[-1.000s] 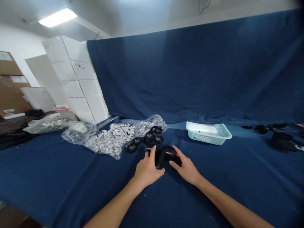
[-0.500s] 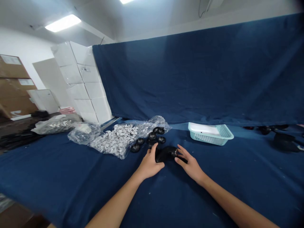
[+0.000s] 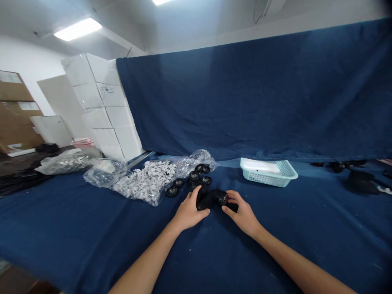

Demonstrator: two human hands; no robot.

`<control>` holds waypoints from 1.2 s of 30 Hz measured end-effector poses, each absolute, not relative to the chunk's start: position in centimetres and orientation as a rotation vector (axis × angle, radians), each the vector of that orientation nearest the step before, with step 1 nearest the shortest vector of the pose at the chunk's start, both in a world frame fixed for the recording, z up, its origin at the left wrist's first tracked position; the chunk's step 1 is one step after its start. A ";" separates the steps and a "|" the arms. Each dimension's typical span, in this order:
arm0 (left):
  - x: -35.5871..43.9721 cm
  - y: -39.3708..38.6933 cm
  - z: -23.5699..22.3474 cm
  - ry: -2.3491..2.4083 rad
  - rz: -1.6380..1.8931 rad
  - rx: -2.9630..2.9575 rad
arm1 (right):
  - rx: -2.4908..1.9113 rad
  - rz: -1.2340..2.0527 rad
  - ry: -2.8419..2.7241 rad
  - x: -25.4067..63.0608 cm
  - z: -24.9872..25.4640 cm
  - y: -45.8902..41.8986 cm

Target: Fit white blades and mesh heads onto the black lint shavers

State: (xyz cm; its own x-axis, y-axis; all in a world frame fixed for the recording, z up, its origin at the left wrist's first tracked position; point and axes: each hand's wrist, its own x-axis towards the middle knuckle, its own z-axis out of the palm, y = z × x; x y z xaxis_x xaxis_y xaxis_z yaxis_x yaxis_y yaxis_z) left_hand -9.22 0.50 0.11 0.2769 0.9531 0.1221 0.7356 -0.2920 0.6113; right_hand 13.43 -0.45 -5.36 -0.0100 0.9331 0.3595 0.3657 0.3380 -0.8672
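Note:
A black, curved, elbow-shaped piece [image 3: 211,199] is between my hands, over the blue cloth; its exact kind is not plain. My left hand [image 3: 189,209] is wrapped round its left part, thumb on the near side. Fingers of my right hand [image 3: 241,212] curl round its right end, where a thin shiny ring shows. Part of the right end is hidden behind those fingers. Just beyond my left hand lie several round black parts, among them one ringed part [image 3: 172,191] and another [image 3: 206,180].
A clear plastic bag of small white pieces [image 3: 147,179] lies to the left. A light-blue basket [image 3: 269,179] with something white inside stands at the back right. Dark items [image 3: 363,181] sit far right. A blue curtain [image 3: 245,102] hangs behind, beside stacked white boxes [image 3: 107,110].
My right hand's fingers have closed in round the right end of the black piece. My left hand keeps its hold. The whole view has shifted slightly.

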 end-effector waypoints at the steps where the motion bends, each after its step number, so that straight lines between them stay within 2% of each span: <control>1: -9.3 0.5 0.1 1.510 0.648 2.124 | -1.214 0.684 -1.573 13.4 -5.4 -0.4; 6: -9.3 0.3 0.7 1.421 0.668 2.098 | -1.234 0.659 -1.561 13.1 -5.3 -0.4; 10: -9.1 0.6 1.0 1.464 0.756 1.846 | -1.232 0.674 -1.543 13.0 -5.1 -0.5; 18: -9.1 1.7 0.1 1.520 0.758 1.716 | -1.176 0.815 -1.363 13.5 -5.6 -0.1; 27: -9.0 1.7 0.2 1.512 0.672 1.657 | -0.981 1.145 -1.126 14.3 -4.0 -0.2; 32: -9.0 1.3 0.6 1.516 0.663 1.681 | -0.797 1.468 -0.980 14.9 -3.5 0.0; 36: -8.7 0.7 1.0 1.544 0.707 1.849 | -0.697 1.604 -0.834 15.0 -3.4 0.2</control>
